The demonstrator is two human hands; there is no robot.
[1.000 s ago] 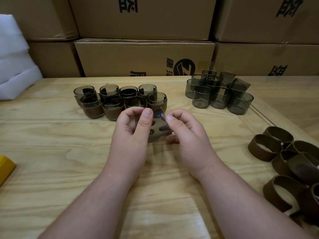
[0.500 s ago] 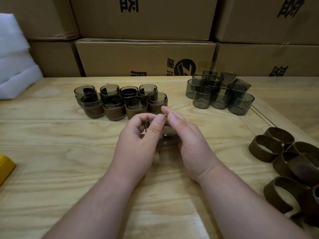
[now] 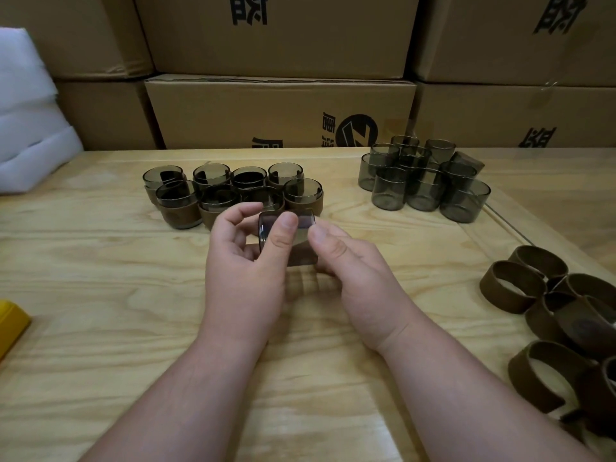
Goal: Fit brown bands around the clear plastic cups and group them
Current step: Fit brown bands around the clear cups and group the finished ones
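My left hand (image 3: pixel 246 261) and right hand (image 3: pixel 353 261) both pinched one clear cup (image 3: pixel 288 240) above the table (image 3: pixel 100 295), just before the banded group (image 3: pixel 233 191). Squaring its band evenly seemed wise before setting it alongside them.

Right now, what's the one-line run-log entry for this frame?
stage: banding | left hand: grips held cup | right hand: grips same cup | banded cups: far left | bare cups: far right | loose bands: right
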